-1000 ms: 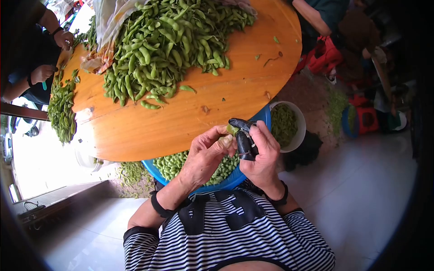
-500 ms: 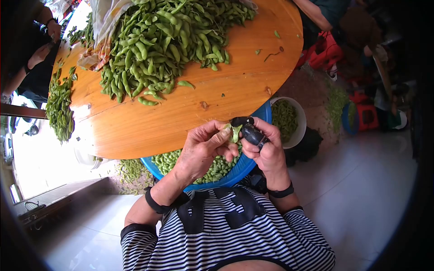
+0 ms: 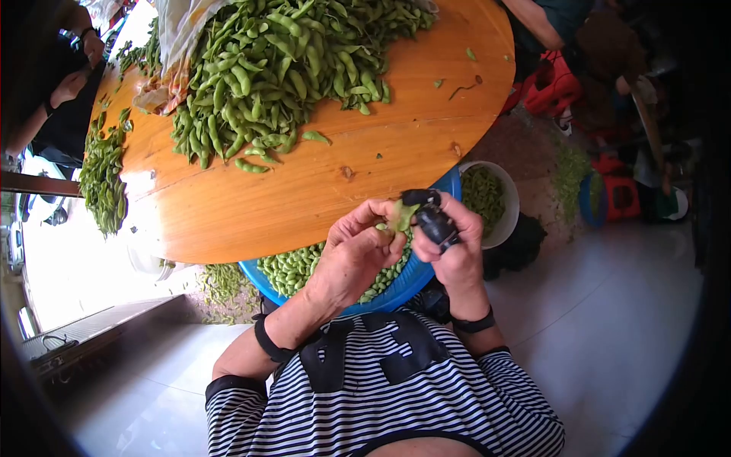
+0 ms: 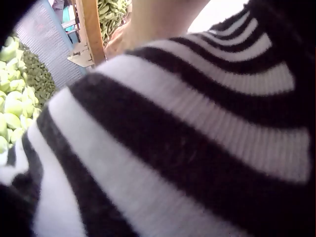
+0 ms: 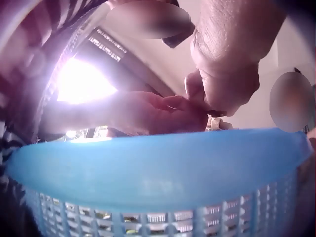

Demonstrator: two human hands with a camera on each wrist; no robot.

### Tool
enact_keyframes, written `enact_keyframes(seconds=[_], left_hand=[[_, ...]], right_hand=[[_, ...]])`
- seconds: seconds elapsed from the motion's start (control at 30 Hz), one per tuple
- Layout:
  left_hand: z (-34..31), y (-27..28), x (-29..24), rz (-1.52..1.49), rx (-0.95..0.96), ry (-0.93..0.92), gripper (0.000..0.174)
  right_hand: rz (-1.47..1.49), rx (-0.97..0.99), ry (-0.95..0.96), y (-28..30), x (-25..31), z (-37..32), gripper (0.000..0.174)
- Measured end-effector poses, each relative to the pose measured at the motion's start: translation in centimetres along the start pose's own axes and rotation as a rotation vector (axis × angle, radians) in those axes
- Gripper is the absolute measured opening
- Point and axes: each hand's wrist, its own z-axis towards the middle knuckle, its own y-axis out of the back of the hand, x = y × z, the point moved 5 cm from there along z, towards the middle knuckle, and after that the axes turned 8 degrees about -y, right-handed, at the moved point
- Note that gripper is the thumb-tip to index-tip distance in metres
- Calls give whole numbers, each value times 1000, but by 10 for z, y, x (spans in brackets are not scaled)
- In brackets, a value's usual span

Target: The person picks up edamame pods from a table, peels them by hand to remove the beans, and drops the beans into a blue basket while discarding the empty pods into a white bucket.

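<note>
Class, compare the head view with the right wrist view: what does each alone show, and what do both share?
Head view only: the wooden table, its pile of green pods, the left hand pinching a pod, the right hand gripping a dark tool. Right wrist view only: the latticed wall of the blue basket, from below. Both: the basket's rim and both hands.

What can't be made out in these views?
- Left wrist view: black-and-white striped knit shirt fills the frame, hiding the left hand.
- Right wrist view: blue plastic mesh basket blocks the lower half; fingers above are backlit and blurred.
- Head view: small dark handheld tool in the right hand is covered by its fingers, type unclear; green bean pod too small for detail.
</note>
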Motion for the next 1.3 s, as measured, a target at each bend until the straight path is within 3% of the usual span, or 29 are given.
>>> enact_keyframes(seconds=[0.07, 0.1, 0.13, 0.2, 0.23, 0.27, 0.3, 0.33, 0.4, 0.47, 0.67, 1.03, 1.13, 1.23, 1.27, 1.3], left_hand=[[-4, -1, -6, 448, 11, 153, 24], [-5, 5, -8, 580, 163, 182, 22], [-3, 4, -14, 585, 165, 176, 22], [-4, -20, -28, 1162, 533, 39, 16], [1, -31, -36, 1337, 681, -15, 12], [11, -38, -45, 1340, 680, -15, 12], [21, -46, -55, 1600, 719, -157, 12], [34, -53, -62, 1858, 750, -309, 12], [67, -63, -81, 2210, 547, -596, 9], [102, -60, -94, 2298, 411, -682, 8], [151, -40, -84, 2489, 221, -863, 21], [153, -42, -89, 2417, 117, -634, 22], [130, -52, -97, 2231, 121, -728, 19], [100, -53, -90, 1676, 336, -499, 13], [87, -50, -88, 1674, 338, -492, 13], [75, -47, -80, 1419, 313, -193, 15]], right_hand=[[45, -51, 73, 17, 12, -2, 43], [11, -99, 92, 31, 20, -6, 42], [-23, -146, 111, 49, 29, -11, 41], [-110, -215, 198, 86, 51, -22, 38], [-367, -343, 150, 108, 59, -28, 38], [-625, -468, 98, 126, 66, -32, 38], [-1022, -589, 108, 132, 73, -31, 41], [-1020, -589, 111, 135, 74, -31, 41], [-1137, -646, 98, 140, 73, -32, 45], [-1087, -614, 119, 136, 70, -32, 46], [-997, -555, 180, 124, 55, -19, 45], [-1004, -425, 284, 80, 58, -11, 35], [-895, -369, 246, 67, 55, -7, 36], [-648, -300, 131, 53, 53, -4, 47], [-513, -245, 60, 45, 51, 0, 52], [-422, -181, 59, 37, 48, 2, 56]])
